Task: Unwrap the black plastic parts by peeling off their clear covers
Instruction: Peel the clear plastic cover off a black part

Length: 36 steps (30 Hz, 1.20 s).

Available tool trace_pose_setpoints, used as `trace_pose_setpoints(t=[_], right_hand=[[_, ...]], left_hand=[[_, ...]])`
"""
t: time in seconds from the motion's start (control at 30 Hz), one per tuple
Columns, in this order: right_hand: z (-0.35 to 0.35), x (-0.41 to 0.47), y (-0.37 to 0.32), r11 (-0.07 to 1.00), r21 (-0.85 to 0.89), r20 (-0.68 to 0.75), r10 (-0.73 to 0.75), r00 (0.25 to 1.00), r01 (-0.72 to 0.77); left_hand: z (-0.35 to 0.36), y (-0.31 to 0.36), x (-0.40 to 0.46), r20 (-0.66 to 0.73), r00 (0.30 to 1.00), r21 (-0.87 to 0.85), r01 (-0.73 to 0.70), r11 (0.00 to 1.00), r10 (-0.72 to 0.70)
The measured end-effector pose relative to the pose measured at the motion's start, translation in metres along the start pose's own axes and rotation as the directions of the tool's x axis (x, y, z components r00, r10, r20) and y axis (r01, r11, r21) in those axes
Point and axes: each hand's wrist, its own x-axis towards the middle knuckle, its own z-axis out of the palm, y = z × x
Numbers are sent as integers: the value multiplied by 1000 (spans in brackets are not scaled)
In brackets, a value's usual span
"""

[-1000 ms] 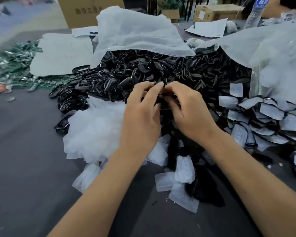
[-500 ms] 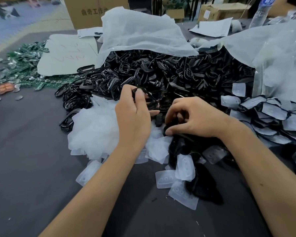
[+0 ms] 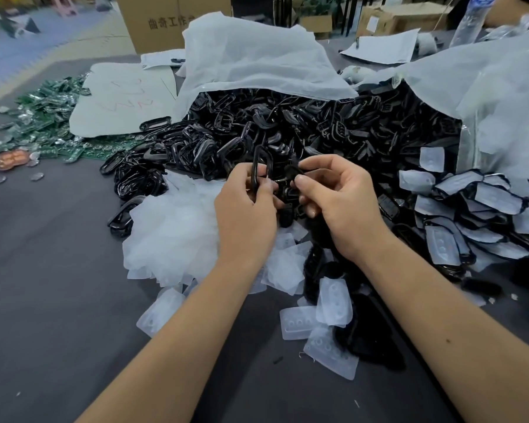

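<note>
My left hand (image 3: 246, 209) grips an upright black plastic frame (image 3: 260, 161) by its lower end, above the table's middle. Close to its right, my right hand (image 3: 336, 199) pinches a second small black part (image 3: 292, 171) between thumb and forefinger. Behind both hands lies a big heap of bare black parts (image 3: 318, 129). Black parts with clear covers on them (image 3: 483, 209) are stacked at the right. A pile of peeled clear covers (image 3: 174, 227) lies left of my left wrist, and loose covers (image 3: 330, 303) lie between my forearms.
A white sheet (image 3: 257, 59) drapes over the back of the heap, and a clear bag (image 3: 495, 96) stands at the right. Green circuit boards (image 3: 46, 123) and a paper sheet (image 3: 119, 99) lie at the far left. Cardboard boxes (image 3: 156, 22) stand behind the grey table (image 3: 43, 300).
My right hand rose from the dark pieces on the table and came up beside my left hand with a small black part. My left hand kept the frame and shifted slightly.
</note>
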Motion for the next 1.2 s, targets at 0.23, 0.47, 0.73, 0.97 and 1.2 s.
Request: trace_pose_setpoints(t=[0.23,0.47,0.73,0.97,1.2], right_hand=[[1,0,-1,999,-7,-46,-32,998,31],[4,-2,-4,999,10,-75,-51,996,52],[6,-4,-2,997,-17,-108,-81,991,80],[3,-2,-1,987,-77,-97,-147,984,140],[3,-4,-1,950,-212,-124,-260,958,231]], left_hand=[[0,-1,0,-1,1000,-45,11,999,-11],[0,-1,0,9,1000,-63,31,998,-30],[1,2,0,13,994,-119,105,987,-104],[1,4,-3,48,993,-161,119,980,-112],[0,-2,-1,76,989,-198,137,971,-124]])
